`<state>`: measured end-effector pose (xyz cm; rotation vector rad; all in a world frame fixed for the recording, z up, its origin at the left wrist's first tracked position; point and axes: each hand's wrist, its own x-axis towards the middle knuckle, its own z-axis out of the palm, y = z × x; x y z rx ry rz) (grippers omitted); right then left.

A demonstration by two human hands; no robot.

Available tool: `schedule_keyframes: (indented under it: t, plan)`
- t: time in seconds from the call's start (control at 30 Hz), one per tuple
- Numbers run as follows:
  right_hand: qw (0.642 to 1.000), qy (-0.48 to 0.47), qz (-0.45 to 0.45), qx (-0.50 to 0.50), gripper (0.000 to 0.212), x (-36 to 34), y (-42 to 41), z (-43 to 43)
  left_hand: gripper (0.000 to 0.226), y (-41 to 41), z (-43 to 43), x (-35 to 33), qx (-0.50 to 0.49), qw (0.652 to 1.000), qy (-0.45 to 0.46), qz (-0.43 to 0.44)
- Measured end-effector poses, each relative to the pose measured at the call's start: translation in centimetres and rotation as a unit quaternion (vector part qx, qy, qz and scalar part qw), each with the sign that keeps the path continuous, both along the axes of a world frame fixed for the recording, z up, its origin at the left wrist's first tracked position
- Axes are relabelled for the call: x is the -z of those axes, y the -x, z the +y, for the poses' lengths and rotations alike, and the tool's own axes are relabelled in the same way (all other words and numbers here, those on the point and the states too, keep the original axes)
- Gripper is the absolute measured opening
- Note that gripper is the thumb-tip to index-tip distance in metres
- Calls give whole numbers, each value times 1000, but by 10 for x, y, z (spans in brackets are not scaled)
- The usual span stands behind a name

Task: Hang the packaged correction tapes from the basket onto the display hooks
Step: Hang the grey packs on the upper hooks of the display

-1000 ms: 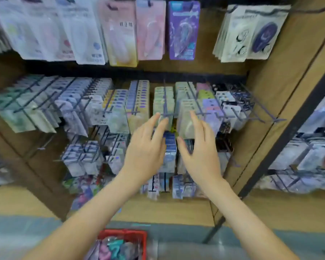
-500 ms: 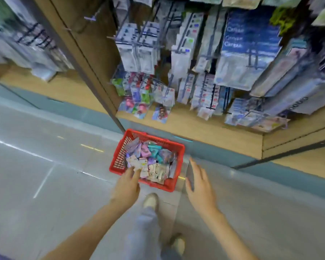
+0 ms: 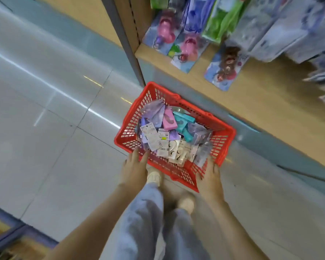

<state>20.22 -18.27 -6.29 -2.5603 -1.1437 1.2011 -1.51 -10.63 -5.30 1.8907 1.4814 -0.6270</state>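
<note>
Head view: my left hand [image 3: 134, 167] and right hand [image 3: 210, 178] were open, empty, at the basket [image 3: 231, 132] near rim; packets [image 3: 169, 121] lay just up-frame, left hand nearer the long white packet [image 3: 151, 136].

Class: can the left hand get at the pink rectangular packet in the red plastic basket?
Probably yes: the left hand is at the red plastic basket, whose pink rectangular packet lies uncovered on top.

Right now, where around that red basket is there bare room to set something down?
The grey tiled floor left of the red basket is bare. The wooden shelf ledge beyond the basket is partly bare. Crowded: packets heap the basket, with the left hand and right hand at its near rim.
</note>
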Motion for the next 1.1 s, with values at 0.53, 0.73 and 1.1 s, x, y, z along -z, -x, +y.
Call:
schedule_keyframes:
  t: [0.53, 0.73, 1.1]
  plan:
    - [929, -68, -193, -308, 72, 258, -73, 64, 55, -84, 19, 189, -136, 979, -40, -148]
    - [933, -301, -63, -190, 60, 173, -44, 27, 44, -113, 22, 159, -646, 644, 334, -239]
    - [995, -32, -84, -50, 104, 212, -37, 22, 36, -94, 46, 168, -638, 695, 185, -276]
